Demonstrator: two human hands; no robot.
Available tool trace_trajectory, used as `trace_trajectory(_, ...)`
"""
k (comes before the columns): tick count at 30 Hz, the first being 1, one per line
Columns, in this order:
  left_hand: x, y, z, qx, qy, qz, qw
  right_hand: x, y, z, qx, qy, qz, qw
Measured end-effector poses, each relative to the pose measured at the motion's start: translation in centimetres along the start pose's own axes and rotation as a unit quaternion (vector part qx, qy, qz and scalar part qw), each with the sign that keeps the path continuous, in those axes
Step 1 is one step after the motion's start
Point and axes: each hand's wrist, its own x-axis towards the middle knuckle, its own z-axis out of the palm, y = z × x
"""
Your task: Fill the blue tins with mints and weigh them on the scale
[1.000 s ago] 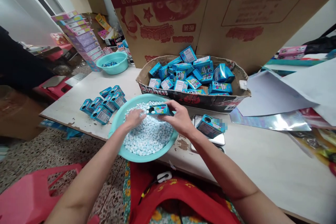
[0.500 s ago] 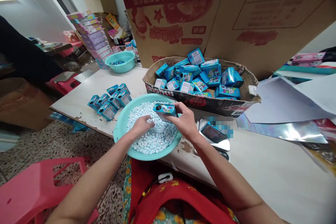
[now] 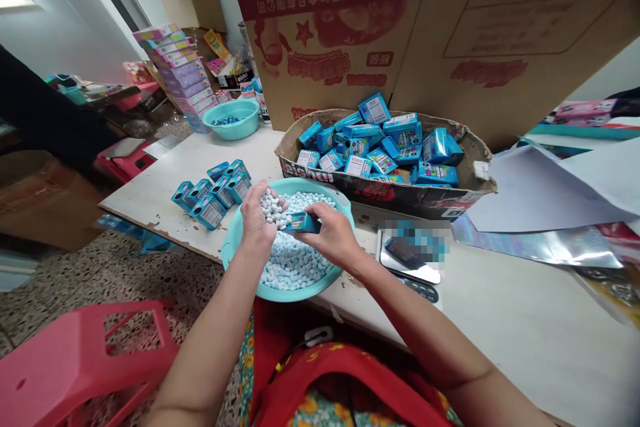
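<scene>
My left hand (image 3: 259, 219) is cupped around a heap of small white candies (image 3: 273, 205), held up over the turquoise basin (image 3: 231, 250). In my right hand (image 3: 330, 232), thumb and fingers grip a small blue candy box (image 3: 300, 222). The box is tilted, with its end up against the candies at my left palm; its opening is hidden. Below both hands, loose white candies (image 3: 295, 267) fill much of the basin. Left of the basin, several blue boxes (image 3: 209, 211) stand upright in a group, round dark holes showing in their tops.
Behind the basin, a cut-down carton (image 3: 320, 177) holds many blue boxes. A smaller turquoise bowl (image 3: 253, 125) stands at the back left. Phones (image 3: 415, 270) lie to the right, near papers (image 3: 515, 193). A pink stool (image 3: 55, 340) is at lower left. A person in dark clothing (image 3: 45, 107) stands far left.
My left hand has come up out of the candies with a handful and turned palm up. My right hand has moved slightly left and down, tipping the blue box toward it.
</scene>
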Motion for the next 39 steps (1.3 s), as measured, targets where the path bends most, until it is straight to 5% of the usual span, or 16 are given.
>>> trace_trajectory(12, -0.1, 0.2, 0.5, 0.008, 0.009, -0.004, 1.0, 0.7, 1.0, 0.0, 0.063, -0.031, 0.027, 0.997)
trace_trajectory(17, 0.1, 0.3, 1.2, 0.009, -0.011, 0.049, 0.999, 0.8, 0.8, -0.6, 0.085, 0.01, 0.02, 0.996)
trace_trajectory(27, 0.5, -0.4, 1.7, 0.036, 0.008, 0.049, 0.998, 0.8, 1.3, -0.7, 0.053, 0.012, 0.002, 0.999)
trace_trajectory(39, 0.3, -0.3, 2.3, 0.058, -0.05, 0.086, 0.993, 0.9, 1.7, -0.5, 0.101, 0.028, 0.022, 0.994)
